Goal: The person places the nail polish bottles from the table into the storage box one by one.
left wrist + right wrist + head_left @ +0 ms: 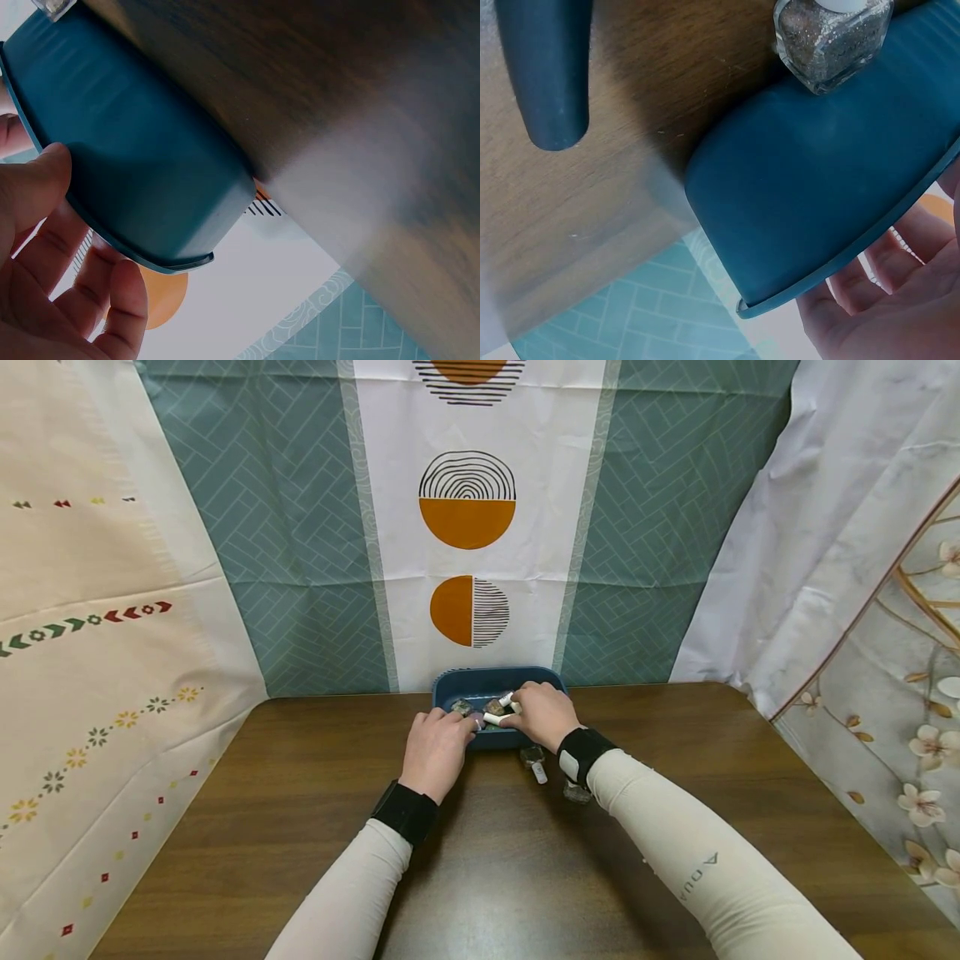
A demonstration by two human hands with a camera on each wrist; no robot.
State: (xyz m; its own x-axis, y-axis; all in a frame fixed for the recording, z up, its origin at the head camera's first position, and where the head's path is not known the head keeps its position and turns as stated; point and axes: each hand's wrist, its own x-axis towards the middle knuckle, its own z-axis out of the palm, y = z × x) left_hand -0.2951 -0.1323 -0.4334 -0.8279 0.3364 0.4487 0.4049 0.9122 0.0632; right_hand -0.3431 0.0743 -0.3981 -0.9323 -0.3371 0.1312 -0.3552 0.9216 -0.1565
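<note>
A dark blue plastic bin [501, 740] stands at the table's back edge, holding several small glass bottles, some with white caps [495, 719]; they look like nail polish. My left hand [437, 748] is at the bin's front left, its thumb [51, 169] over the rim and its fingers on the inner side, near a purple bottle [477, 720]. Over the right part of the bin, my right hand [546, 714] reaches in, thumb and fingers among the white caps. I cannot tell whether it pinches one. In the right wrist view its fingers [889, 259] show behind the rim.
A glittery nail polish bottle [832, 45] with a white cap stands against the bin's front. Closer to me, another bottle [576, 792] is partly covered by the right forearm; a dark cap [547, 82] shows in the right wrist view. Patterned cloth [472, 610] hangs behind the table.
</note>
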